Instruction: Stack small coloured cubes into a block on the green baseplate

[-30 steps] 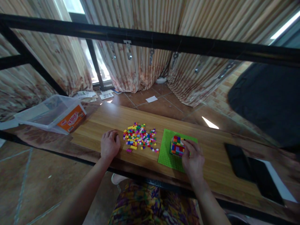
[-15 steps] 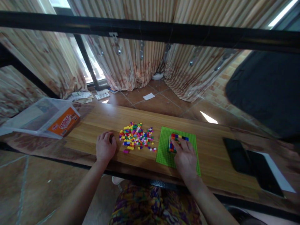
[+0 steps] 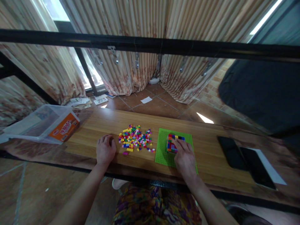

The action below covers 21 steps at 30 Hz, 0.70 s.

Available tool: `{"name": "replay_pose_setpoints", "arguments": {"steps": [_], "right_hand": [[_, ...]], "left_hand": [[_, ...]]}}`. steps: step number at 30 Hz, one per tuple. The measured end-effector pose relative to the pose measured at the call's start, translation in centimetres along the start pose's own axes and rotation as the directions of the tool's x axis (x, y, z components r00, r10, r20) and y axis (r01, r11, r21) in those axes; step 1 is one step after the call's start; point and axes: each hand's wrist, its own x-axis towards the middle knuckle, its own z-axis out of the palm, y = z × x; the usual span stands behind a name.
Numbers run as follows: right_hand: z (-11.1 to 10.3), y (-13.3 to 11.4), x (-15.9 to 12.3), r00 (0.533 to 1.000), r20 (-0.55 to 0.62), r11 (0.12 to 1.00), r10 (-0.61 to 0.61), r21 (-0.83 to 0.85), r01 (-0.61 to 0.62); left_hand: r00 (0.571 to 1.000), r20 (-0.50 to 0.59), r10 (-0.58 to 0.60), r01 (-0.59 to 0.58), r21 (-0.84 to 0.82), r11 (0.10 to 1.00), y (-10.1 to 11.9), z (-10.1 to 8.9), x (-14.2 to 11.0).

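Observation:
A small box-like build of multicoloured toy bricks (image 3: 169, 146) stands on a green studded baseplate (image 3: 161, 153). My right hand (image 3: 185, 156) reaches over its right side, fingers bent close together and touching the build. Anything pinched between those fingertips is hidden. To the left lies a loose pile of small coloured bricks (image 3: 134, 137). Beside that pile my left hand (image 3: 106, 150) rests on the wooden table with its fingers curled in, and no brick shows in it.
At the table's left end sits a clear plastic bin (image 3: 39, 125) with an orange label. Two dark flat devices, one a black slab (image 3: 232, 153), lie on the right near a white sheet (image 3: 269, 165). A black bar (image 3: 145, 45) crosses beyond the table.
The whole view has shifted slightly. My right hand's fingers sit a little lower on the build, so more of its top rim shows. My left hand keeps its place by the pile.

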Motion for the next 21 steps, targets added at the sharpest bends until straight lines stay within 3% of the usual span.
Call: {"name": "replay_pose_setpoints", "arguments": {"steps": [5, 10, 14, 21], "right_hand": [[-0.1, -2.4, -2.2, 0.993, -0.094, 0.989, 0.073, 0.137, -0.060], [1.1, -6.8, -2.7, 0.999, 0.032, 0.960, 0.043, 0.277, -0.050], [2.3, -8.6, -1.2, 0.995, 0.099, 0.972, 0.029, 0.228, -0.051], [4.1, -9.2, 0.5, 0.992, 0.116, 0.980, 0.048, 0.185, -0.069]], "left_hand": [[1.000, 0.008, -0.014, 0.014, 0.012, 1.000, 0.1, 0.1, -0.1], [1.000, 0.006, -0.019, 0.019, 0.018, 1.000, 0.1, 0.2, -0.1], [0.999, 0.012, -0.035, 0.035, 0.011, 0.999, 0.1, 0.2, -0.2], [1.000, -0.006, -0.022, 0.022, 0.020, 1.000, 0.1, 0.2, -0.2]]}}
